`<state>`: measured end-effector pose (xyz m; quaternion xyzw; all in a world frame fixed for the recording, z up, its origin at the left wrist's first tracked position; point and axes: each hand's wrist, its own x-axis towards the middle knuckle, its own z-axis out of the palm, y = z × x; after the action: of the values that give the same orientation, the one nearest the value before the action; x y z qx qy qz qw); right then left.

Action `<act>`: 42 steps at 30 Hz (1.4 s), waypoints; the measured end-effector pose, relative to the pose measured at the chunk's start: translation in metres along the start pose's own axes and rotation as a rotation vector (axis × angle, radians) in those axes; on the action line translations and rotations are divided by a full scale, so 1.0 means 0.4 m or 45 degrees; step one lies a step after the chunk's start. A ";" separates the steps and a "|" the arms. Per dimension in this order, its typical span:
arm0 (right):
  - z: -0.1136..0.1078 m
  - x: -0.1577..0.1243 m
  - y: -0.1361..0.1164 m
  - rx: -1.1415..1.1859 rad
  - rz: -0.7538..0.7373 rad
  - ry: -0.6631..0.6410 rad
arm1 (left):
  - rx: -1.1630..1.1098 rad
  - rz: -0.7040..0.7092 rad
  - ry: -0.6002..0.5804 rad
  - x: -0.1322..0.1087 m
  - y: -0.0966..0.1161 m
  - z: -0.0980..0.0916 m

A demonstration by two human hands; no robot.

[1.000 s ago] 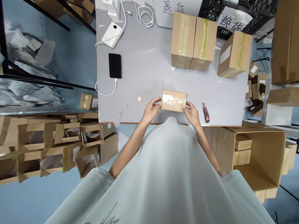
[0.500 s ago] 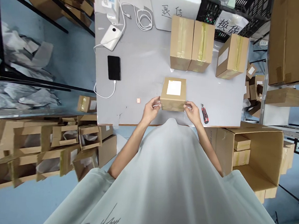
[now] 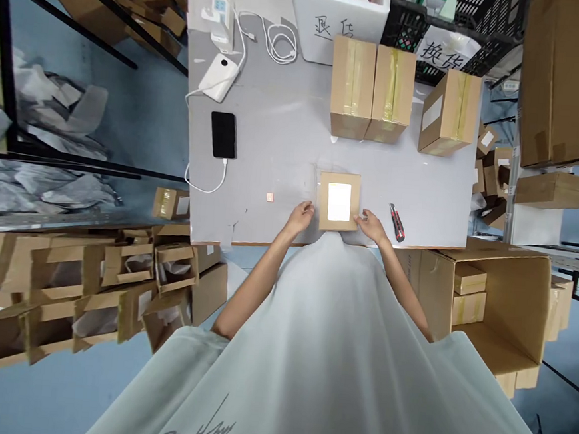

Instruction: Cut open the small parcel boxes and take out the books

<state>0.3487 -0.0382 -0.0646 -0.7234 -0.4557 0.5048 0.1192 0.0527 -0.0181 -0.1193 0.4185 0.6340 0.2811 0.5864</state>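
Note:
A small cardboard box (image 3: pixel 324 206) with a blank-looking white label (image 3: pixel 339 202) is close to the table's front edge, its labelled face turned towards me. My right hand (image 3: pixel 370 226) is at its right edge, near the lower corner, with a fingertip over the rim. To the left, my left hand (image 3: pixel 299 219) is a short gap away from the box, fingers loosely bent and holding nothing. A red and black box cutter (image 3: pixel 396 223) lies to the right of my right hand.
Three taped cardboard boxes (image 3: pixel 352 88) stand farther back, before a white bin (image 3: pixel 334 26) and a black crate (image 3: pixel 484 32). A phone (image 3: pixel 223 135), power bank (image 3: pixel 219 78) and cables lie left. A large open carton (image 3: pixel 495 313) sits right of me; several open boxes (image 3: pixel 57 272) are left.
The small box has come nearer to me and tipped, so its taped front side no longer shows. My left hand has moved off its side; the right stays at its edge.

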 end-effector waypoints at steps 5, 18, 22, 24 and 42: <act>-0.014 0.107 -0.079 0.307 -0.036 0.093 | -0.061 -0.063 0.031 0.096 0.098 0.025; -0.058 -0.006 -0.132 0.615 -0.281 0.170 | -0.098 0.181 0.139 0.010 0.214 0.005; -0.039 -0.059 -0.102 0.592 -0.282 0.124 | -0.038 0.178 0.108 -0.058 0.186 -0.012; -0.025 -0.072 -0.084 0.570 -0.278 0.115 | -0.005 0.137 0.097 -0.082 0.168 -0.015; -0.057 -0.114 -0.121 0.225 -0.234 0.083 | -0.152 -0.056 -0.157 -0.125 0.168 -0.029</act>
<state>0.3384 -0.0404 0.0050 -0.6813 -0.4697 0.5061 0.2430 0.0531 -0.0264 -0.0352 0.3855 0.5878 0.2792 0.6542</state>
